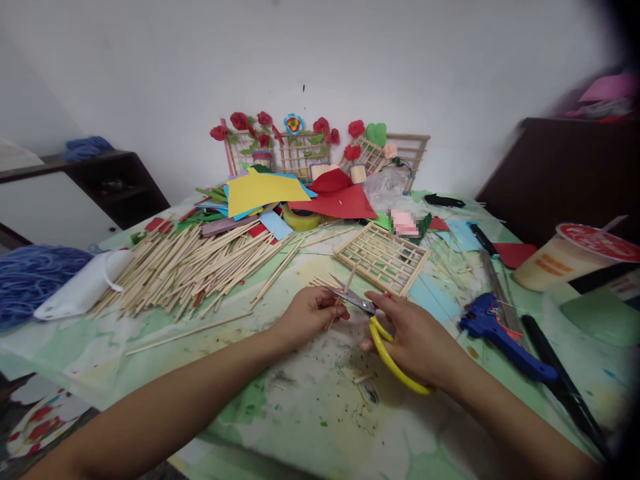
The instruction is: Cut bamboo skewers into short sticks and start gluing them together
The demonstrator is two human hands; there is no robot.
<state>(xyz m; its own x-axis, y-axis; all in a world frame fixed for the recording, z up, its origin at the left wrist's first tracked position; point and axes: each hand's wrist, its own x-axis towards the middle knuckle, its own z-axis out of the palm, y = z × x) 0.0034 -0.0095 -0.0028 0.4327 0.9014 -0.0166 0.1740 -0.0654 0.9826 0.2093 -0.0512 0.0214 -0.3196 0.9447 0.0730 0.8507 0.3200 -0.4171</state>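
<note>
My right hand [407, 333] grips a pair of scissors [383, 347] with yellow handles. Its metal blades are parted and reach left to a thin wooden stick [351, 277] pinched in the fingers of my left hand [310, 313]. The stick stands between the blades; whether they press on it I cannot tell. Just behind both hands lies a lattice panel [383, 257] made of wooden sticks. A few short sticks [323, 281] rest beyond my left hand, and a small cut-off piece [364, 378] lies on the tablecloth below the scissors.
A big heap of wooden sticks [200, 267] spreads on the left, beside blue yarn [40, 280]. Yellow paper [265, 190], red paper [335, 197] and a tape roll [301, 219] lie at the back. On the right are a blue glue gun [505, 340] and a lidded cup [550, 260].
</note>
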